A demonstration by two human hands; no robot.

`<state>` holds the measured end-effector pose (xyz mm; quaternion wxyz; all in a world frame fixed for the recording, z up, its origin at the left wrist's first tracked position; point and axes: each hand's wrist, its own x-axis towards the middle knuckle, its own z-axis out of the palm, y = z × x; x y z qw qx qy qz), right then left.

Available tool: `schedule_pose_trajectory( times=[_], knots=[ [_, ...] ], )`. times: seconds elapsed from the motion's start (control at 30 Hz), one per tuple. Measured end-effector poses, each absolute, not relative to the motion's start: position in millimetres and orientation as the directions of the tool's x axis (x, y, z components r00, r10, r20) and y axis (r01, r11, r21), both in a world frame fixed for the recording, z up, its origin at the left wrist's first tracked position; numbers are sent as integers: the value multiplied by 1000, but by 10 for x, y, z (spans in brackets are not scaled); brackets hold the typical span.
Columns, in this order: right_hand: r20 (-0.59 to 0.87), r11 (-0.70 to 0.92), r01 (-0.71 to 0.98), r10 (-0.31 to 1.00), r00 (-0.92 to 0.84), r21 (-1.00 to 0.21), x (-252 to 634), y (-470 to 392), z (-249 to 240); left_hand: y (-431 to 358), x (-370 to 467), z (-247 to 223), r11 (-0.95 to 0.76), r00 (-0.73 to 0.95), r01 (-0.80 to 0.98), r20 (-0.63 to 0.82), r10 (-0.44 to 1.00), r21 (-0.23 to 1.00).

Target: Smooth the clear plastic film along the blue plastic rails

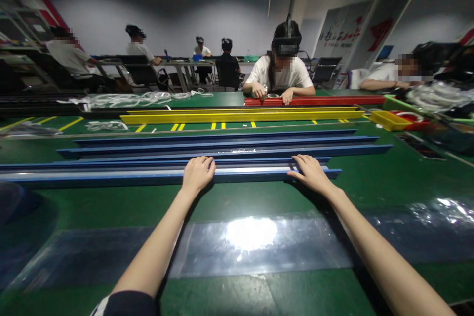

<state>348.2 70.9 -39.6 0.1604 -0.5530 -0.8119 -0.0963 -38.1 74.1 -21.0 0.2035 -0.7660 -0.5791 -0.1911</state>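
Note:
A long blue channel strip point(252, 176) lies across the green table in front of me, with a pale strip along its inside. My left hand point(199, 174) lies across its middle, fingers curled over the far edge. Near the right end, my right hand point(311, 174) spans the same channel, thumb at the near side and fingers over the far edge. Both hands are closed on it from above; the fingertips are partly hidden. Just beyond lie several more blue channels point(229, 151), side by side.
Clear plastic film point(207, 249) stretches across the green table point(229, 202) nearest me. Yellow channels point(240, 117) lie farther back. Opposite, a person in a white shirt point(301, 76) works at a red channel point(326, 101). A yellow tray point(390, 120) and a dark phone-like slab point(420, 146) are at right.

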Motion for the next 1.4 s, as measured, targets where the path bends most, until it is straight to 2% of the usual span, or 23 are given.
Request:
schedule_pose_trajectory(
  times=[0.2,0.33,0.5,0.93,1.4],
  knots=[
    [357,358,934,872,-336,4,3328,706,-376,704,3,-199,-338,321,939,532,784,-69],
    [329,373,928,876,-354,4,2947,694,-332,662,292,-185,-415,360,910,495,790,-1],
    [337,363,932,878,-339,-7,2529,663,-297,591,348,-210,-370,310,928,462,831,42],
    [331,340,940,890,-314,-22,2492,606,-344,320,388,-312,-301,265,953,408,874,26],
    [386,436,900,833,-396,-17,2621,411,-475,248,402,-445,-368,320,930,510,799,-7]
  ],
)
